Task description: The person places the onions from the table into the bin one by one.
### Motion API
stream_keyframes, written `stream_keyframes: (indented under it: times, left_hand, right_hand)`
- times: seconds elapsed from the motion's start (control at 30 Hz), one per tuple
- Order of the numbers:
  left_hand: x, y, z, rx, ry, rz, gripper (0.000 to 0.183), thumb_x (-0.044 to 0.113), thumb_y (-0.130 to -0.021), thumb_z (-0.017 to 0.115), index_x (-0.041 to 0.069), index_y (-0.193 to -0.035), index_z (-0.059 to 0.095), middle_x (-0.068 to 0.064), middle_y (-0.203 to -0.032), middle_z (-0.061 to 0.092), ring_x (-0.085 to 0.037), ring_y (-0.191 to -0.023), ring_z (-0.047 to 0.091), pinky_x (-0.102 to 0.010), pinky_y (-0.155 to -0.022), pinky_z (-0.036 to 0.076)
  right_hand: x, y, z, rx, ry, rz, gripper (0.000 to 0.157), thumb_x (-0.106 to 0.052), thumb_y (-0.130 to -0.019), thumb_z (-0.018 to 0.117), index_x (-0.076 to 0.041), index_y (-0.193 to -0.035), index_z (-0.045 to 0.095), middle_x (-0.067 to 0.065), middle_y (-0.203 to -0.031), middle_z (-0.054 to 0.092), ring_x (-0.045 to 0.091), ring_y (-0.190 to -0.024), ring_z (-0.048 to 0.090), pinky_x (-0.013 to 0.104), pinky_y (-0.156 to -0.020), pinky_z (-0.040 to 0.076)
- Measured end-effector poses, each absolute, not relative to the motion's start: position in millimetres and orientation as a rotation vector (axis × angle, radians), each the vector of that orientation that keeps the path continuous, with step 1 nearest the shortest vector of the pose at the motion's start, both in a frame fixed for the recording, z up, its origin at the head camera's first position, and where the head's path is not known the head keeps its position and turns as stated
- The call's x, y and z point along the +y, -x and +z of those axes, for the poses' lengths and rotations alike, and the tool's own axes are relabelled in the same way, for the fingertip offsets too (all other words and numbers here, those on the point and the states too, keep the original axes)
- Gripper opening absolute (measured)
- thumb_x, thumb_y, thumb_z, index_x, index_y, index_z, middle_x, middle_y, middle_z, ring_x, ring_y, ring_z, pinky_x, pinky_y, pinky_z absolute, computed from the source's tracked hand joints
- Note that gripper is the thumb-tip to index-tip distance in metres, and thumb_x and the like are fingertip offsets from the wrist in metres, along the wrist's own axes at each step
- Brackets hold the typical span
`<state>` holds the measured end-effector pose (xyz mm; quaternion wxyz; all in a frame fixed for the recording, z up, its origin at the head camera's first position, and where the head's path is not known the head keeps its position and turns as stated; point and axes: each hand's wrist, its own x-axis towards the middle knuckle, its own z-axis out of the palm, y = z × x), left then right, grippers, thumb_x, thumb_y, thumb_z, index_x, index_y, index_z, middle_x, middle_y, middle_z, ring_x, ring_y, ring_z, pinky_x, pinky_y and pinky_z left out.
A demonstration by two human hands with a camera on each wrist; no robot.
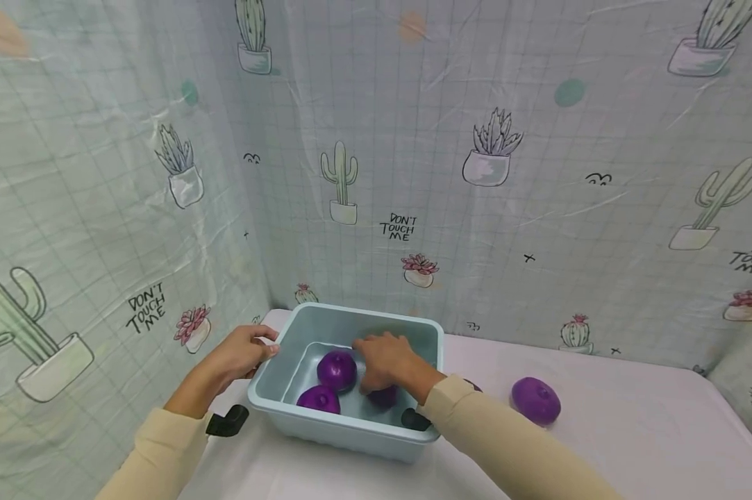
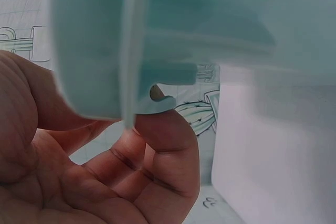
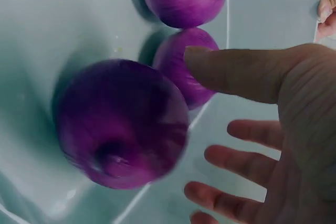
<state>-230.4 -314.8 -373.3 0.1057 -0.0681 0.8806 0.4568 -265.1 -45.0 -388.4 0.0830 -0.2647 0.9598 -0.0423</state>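
A pale blue-green plastic basin (image 1: 351, 311) holds three purple onions: one near its middle (image 1: 337, 369), one by the front wall (image 1: 319, 399) and one under my right hand (image 1: 383, 396). My left hand (image 1: 241, 354) grips the basin's left rim, with thumb and curled fingers around the edge (image 2: 94, 111). Inside the basin, my right hand (image 1: 385, 361) has its fingers spread and nothing in its grasp. In the right wrist view, the nearest onion (image 3: 123, 127) lies beside the fingers (image 3: 236, 163), while the thumb (image 3: 236, 72) overlaps another onion (image 3: 181, 59).
Another purple onion (image 1: 535, 401) lies on the pale table (image 1: 625, 430) to the right of the basin. A small dark thing (image 1: 473, 385) shows partly behind the right sleeve. Cactus-print sheeting (image 1: 525, 243) hangs behind the table and along the left side.
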Motion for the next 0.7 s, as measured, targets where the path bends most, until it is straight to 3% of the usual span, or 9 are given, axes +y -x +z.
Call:
stream_keyframes:
  times: [0.23,0.4,0.7]
  left_hand:
    - [-313.8,229.2,-372.8,2.599,0.197,1.333,0.034,0.017,-0.098,0.058,0.002,-0.129,0.055,-0.02,-0.115,0.064,-0.023,-0.091,0.064,-0.036,-0.071,0.056]
    - [-312.9,228.9,-372.9,2.597,0.191,1.327,0.036,0.017,-0.099,0.057,0.001,-0.131,0.053,-0.021,-0.116,0.063,-0.023,-0.092,0.065,-0.037,-0.073,0.057]
    - [-313.9,228.3,-373.7,2.599,0.188,1.315,0.037,0.017,-0.099,0.057,0.0,-0.131,0.053,-0.022,-0.117,0.063,-0.023,-0.092,0.066,-0.039,-0.074,0.058]
  right_hand:
    - [-39.8,264.5,-374.1,2.857,0.846,-0.139,0.066,-0.041,-0.074,0.08,-0.024,-0.134,0.058,-0.001,-0.127,0.067,0.026,-0.118,0.06,0.052,-0.097,0.048]
    - [-26.5,257.0,-351.4,2.837,0.899,-0.178,0.063,-0.041,-0.079,0.077,-0.024,-0.136,0.057,-0.001,-0.13,0.065,0.025,-0.118,0.059,0.049,-0.097,0.05]
    - [34.8,221.9,-331.4,2.926,1.042,-0.352,0.063,-0.038,-0.081,0.077,-0.029,-0.139,0.054,-0.003,-0.144,0.055,0.033,-0.136,0.046,0.058,-0.109,0.037]
